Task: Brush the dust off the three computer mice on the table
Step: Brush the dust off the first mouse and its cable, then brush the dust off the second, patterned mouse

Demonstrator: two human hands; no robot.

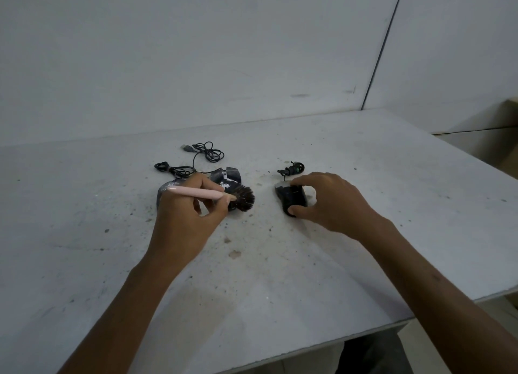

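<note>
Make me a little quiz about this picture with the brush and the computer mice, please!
1. True or false: the left hand holds a brush with a pink handle.
2. What is the right hand touching? A) a coiled cable B) the black mouse C) nothing
3. Fill in: the brush's dark bristles rest over the ______ mouse, the one with pale patches.

Key: 1 true. 2 B, its fingers grip the mouse on the table. 3 middle; another mouse peeks out behind the left hand.
</note>
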